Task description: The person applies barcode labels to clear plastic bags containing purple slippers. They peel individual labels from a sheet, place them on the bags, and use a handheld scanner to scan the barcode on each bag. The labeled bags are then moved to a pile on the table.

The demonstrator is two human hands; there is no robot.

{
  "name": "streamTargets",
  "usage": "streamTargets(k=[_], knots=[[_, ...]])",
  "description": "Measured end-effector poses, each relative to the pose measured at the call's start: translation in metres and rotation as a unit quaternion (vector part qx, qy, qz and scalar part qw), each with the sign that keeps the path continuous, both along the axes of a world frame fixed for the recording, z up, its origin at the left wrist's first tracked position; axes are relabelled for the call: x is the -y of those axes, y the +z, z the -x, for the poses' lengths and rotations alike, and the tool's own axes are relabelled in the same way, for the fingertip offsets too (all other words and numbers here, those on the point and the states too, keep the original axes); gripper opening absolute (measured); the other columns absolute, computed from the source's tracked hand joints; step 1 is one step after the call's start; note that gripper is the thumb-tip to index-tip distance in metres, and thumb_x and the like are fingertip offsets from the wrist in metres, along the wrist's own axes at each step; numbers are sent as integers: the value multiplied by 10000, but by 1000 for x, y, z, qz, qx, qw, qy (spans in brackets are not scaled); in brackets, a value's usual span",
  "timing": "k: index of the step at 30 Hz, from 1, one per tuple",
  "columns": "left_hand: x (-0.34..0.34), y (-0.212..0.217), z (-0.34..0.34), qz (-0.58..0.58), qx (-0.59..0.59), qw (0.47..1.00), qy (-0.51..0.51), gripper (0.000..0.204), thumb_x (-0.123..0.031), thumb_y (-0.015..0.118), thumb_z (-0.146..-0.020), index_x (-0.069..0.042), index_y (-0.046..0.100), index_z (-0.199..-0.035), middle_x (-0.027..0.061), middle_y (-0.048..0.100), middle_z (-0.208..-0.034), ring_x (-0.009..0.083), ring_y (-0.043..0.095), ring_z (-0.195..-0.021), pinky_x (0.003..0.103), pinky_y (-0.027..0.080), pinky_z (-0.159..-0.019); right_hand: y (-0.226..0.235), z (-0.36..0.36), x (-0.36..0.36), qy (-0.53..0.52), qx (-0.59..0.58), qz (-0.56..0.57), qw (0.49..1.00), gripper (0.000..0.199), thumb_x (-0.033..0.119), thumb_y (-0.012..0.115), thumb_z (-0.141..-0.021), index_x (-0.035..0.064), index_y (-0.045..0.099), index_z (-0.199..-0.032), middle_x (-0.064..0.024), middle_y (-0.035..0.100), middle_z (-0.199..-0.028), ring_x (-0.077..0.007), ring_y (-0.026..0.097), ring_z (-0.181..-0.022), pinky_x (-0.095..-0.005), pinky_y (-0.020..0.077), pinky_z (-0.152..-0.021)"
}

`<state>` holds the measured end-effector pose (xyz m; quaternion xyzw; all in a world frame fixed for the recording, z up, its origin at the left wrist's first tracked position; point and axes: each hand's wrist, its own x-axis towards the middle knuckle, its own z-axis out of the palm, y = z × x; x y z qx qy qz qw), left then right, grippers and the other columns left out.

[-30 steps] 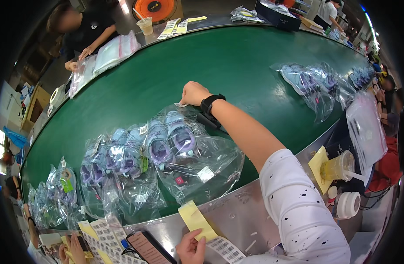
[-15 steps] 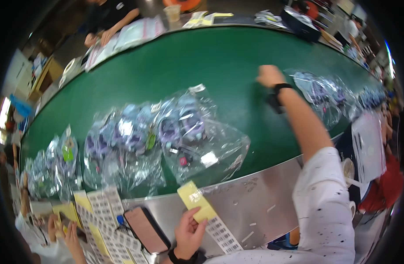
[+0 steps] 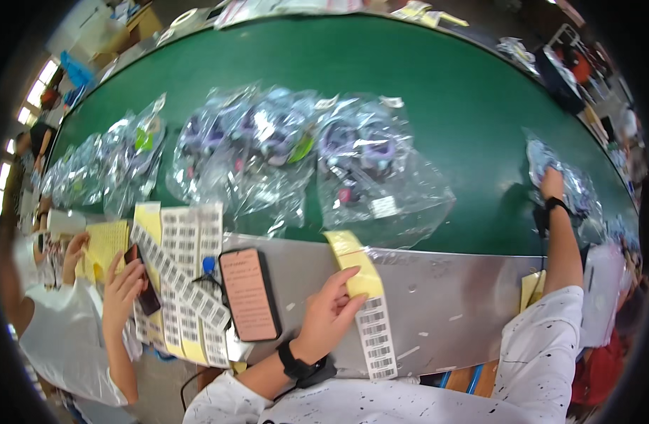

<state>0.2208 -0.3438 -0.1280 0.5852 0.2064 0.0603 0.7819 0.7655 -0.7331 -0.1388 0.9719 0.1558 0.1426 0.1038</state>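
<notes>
My left hand (image 3: 335,307) is closed on a strip of barcode labels (image 3: 376,332), its yellow backing (image 3: 349,254) folded over at the upper end. Over at the far right, my right hand (image 3: 552,185) is closed on a clear plastic bag of blue and purple shoes (image 3: 547,157); its fingertips are partly hidden. Beyond the label strip, on the green belt, lies another bagged pair of shoes (image 3: 377,145) with a pink tag and a white label. More bagged shoes (image 3: 268,131) lie in a row to its left.
A phone (image 3: 250,295) with a lit screen lies on the metal ledge (image 3: 451,304), beside several sheets of barcode labels (image 3: 180,247). At the left, a co-worker's hand (image 3: 121,290) is near a dark phone (image 3: 146,286). A dark box (image 3: 559,79) stands at the back right.
My right hand has moved right, from above the belt onto the bagged shoes. The view has swung, so the near bags sit higher and further right. My left hand still holds the label strip.
</notes>
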Motion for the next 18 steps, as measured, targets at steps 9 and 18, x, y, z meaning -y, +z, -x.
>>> streamTargets(k=[9,18], knots=[[-16,48,-7,-345,-79,926,-133,470,15,646,-862,-5,500,-1308,133,664,-959,196,677,-853,296,542,-729,22,106,-294,258,-262,-282,886,186,177,656,-770,16,698,-853,-166,690,-822,-318,672,-788,-397,532,-729],[-137,186,-134,-529,-41,830,-174,307,-138,687,-849,16,633,-1109,118,701,-817,183,682,-706,301,527,-659,-7,82,-374,207,-365,-342,841,335,115,624,-758,11,679,-1072,-199,679,-1075,-351,644,-1023,-402,511,-901]])
